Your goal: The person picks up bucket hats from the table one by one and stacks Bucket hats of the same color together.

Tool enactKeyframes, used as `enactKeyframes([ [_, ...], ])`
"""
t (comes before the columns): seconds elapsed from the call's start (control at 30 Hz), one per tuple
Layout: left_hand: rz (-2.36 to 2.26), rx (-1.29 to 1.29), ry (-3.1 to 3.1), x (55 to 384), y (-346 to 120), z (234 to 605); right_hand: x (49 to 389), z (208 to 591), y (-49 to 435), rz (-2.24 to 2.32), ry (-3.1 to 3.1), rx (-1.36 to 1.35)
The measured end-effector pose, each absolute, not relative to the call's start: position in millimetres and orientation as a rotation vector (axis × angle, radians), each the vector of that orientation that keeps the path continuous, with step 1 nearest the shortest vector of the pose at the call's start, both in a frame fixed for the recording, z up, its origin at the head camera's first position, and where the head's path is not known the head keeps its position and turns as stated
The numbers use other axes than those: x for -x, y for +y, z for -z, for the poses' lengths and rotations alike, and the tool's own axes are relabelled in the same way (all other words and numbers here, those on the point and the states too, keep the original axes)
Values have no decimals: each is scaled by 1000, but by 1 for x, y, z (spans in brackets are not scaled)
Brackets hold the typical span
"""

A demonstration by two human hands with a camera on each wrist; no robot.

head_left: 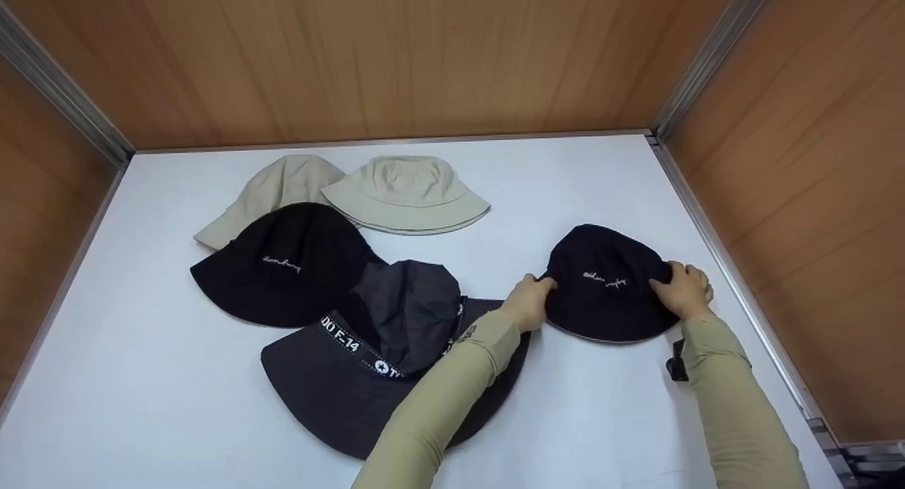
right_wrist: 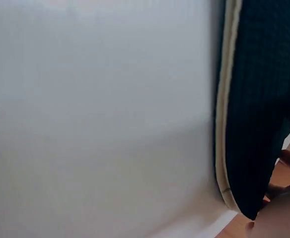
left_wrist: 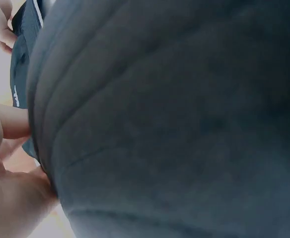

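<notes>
A small black bucket hat (head_left: 601,302) with white script is held between both hands at the right of the white table. My left hand (head_left: 527,304) pinches its left brim edge, and my right hand (head_left: 684,291) pinches the right one. A dark grey wide-brimmed hat (head_left: 318,383) with a lettered band lies under my left forearm; its brim (left_wrist: 160,124) fills most of the left wrist view, close by my left hand (left_wrist: 11,198). The right wrist view shows the black hat's pale-edged brim (right_wrist: 256,124) beside part of my right hand (right_wrist: 284,213).
Another black bucket hat (head_left: 290,295) overlaps the grey hat and a beige hat (head_left: 272,192) at the left. A second beige bucket hat (head_left: 406,199) lies behind them. Wooden panels (head_left: 396,58) with metal edging enclose the table (head_left: 141,390) at the back and sides.
</notes>
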State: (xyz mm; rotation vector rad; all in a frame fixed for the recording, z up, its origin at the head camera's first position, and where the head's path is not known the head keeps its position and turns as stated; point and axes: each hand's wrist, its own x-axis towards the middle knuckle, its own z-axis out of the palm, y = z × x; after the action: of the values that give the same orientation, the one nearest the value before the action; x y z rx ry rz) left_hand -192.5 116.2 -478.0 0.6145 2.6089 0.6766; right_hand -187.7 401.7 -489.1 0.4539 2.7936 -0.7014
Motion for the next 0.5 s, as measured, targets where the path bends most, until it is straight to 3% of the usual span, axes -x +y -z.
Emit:
enactKeyframes([
  [0.17, -653, -567, 2660, 190, 115, 473, 189, 485, 384, 765, 2816, -430],
  [0.5, -849, -712, 2582, 179, 100, 449, 171, 479, 352, 877, 2818, -382],
])
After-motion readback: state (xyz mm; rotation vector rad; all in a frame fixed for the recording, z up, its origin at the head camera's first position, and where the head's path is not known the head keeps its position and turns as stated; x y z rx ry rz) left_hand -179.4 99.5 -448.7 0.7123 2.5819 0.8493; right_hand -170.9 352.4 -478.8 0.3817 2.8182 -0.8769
